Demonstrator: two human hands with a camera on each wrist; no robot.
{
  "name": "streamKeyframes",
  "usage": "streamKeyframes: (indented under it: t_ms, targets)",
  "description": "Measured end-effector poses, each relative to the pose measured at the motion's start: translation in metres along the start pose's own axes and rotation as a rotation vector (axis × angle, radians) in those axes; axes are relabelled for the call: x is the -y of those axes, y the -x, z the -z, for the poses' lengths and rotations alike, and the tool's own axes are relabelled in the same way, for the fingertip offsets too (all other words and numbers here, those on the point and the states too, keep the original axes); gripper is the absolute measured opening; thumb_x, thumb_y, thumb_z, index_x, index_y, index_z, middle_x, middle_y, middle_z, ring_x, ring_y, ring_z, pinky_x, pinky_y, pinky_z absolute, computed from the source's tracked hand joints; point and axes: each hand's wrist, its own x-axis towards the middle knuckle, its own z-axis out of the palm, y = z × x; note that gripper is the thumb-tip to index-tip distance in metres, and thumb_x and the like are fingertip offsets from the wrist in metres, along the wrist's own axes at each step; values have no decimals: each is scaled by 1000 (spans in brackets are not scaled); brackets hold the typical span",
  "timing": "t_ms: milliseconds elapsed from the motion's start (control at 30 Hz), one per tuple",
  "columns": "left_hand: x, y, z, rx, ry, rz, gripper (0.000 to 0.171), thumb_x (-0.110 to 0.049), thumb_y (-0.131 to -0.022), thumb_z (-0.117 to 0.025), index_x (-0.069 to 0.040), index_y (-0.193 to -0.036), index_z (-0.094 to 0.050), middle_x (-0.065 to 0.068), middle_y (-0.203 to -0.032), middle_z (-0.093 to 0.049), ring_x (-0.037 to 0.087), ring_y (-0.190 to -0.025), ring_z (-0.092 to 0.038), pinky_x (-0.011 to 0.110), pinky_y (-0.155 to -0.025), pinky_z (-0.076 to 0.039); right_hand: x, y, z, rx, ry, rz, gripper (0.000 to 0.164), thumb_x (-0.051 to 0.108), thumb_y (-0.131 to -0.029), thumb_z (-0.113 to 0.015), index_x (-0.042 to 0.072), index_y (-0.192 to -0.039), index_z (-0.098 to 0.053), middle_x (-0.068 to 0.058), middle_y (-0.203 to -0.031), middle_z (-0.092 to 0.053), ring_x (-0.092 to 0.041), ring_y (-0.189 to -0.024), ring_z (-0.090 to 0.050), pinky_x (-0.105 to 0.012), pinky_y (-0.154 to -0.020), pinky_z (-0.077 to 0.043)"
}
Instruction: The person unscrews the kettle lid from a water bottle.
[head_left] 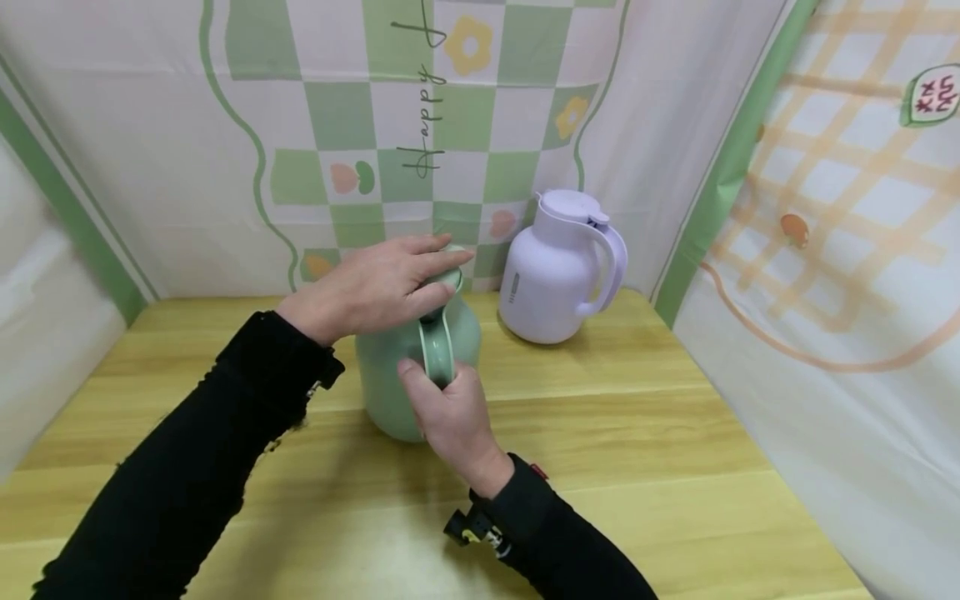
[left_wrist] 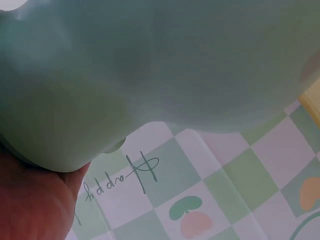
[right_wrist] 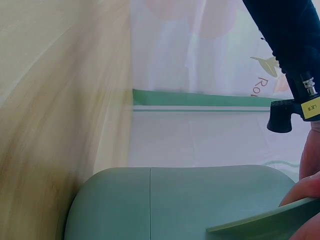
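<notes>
A green vacuum jug stands upright on the wooden table, its handle turned toward me. My right hand grips that handle, with the thumb along its left side. Across the top of the jug lies my left hand, fingers extended over the lid and covering most of it. In the left wrist view the jug body fills the upper part, with part of the left hand under its top end. Fingers of the right hand wrap the handle in the right wrist view.
A lilac jug with a closed-looking lid stands behind and to the right of the green one, handle pointing right. Patterned cloth hangs behind the table and along both sides. Small cameras sit on both wrists.
</notes>
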Motion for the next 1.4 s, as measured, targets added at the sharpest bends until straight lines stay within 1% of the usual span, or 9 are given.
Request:
streamKeyframes:
  t_ms: [200,333,500,733,867,1033,1300,1400]
  targets:
    - [-4,2,-1,-29,-3,14,57,-56,-109,-40,-30,-160,-44,12,-168,-36,30,-153,-37,52,-119,-38,1,0,1,10,0,3,53,29,-107,-57,11,-62,-35,-2,-49,-31,-20,-40,-30,-28,-46,-30]
    - [-9,3,0,-40,-26,44,58,-59,-108,-42,-32,-159,-45,13,-166,-38,31,-152,-40,52,-119,-39,1,1,1,14,-1,1,54,29,-107,-57,11,-62,-35,-2,-49,-31,-19,-40,-29,-29,-46,-30]
    - [-15,3,1,-43,-70,76,58,-58,-108,-43,-30,-159,-47,14,-165,-41,31,-151,-42,51,-119,-40,2,1,1,19,1,6,54,29,-107,-58,12,-61,-35,-3,-49,-31,-19,-39,-28,-29,-45,-29]
    - [-22,2,-2,-91,-135,105,57,-54,-108,-47,-23,-154,-54,16,-158,-50,33,-144,-51,50,-112,-47,2,1,0,15,4,9,55,28,-107,-58,13,-60,-34,-3,-47,-30,-19,-38,-28,-29,-44,-28]
    - [-25,2,-3,-117,-167,121,56,-55,-107,-49,-20,-150,-57,15,-154,-55,32,-140,-55,50,-106,-51,2,1,0,11,6,-10,56,30,-107,-58,11,-59,-34,-4,-47,-30,-20,-38,-27,-29,-45,-27]
    - [-28,2,-3,-119,-186,143,58,-57,-106,-49,-20,-150,-57,14,-151,-57,31,-137,-57,50,-101,-54,2,1,1,5,15,-24,57,33,-106,-58,11,-59,-34,-4,-47,-31,-20,-38,-28,-28,-45,-28]
    - [-33,3,-2,-136,-222,159,59,-57,-107,-48,-18,-151,-57,16,-146,-62,31,-133,-60,51,-98,-55,1,2,1,9,17,-3,57,31,-107,-57,11,-59,-35,-2,-47,-31,-20,-38,-29,-29,-44,-29]
    - [-36,3,-2,-140,-234,188,60,-57,-107,-47,-17,-151,-57,17,-141,-65,32,-129,-62,51,-95,-56,1,2,0,14,14,3,56,30,-107,-57,11,-59,-35,-2,-47,-31,-19,-38,-29,-29,-45,-28]
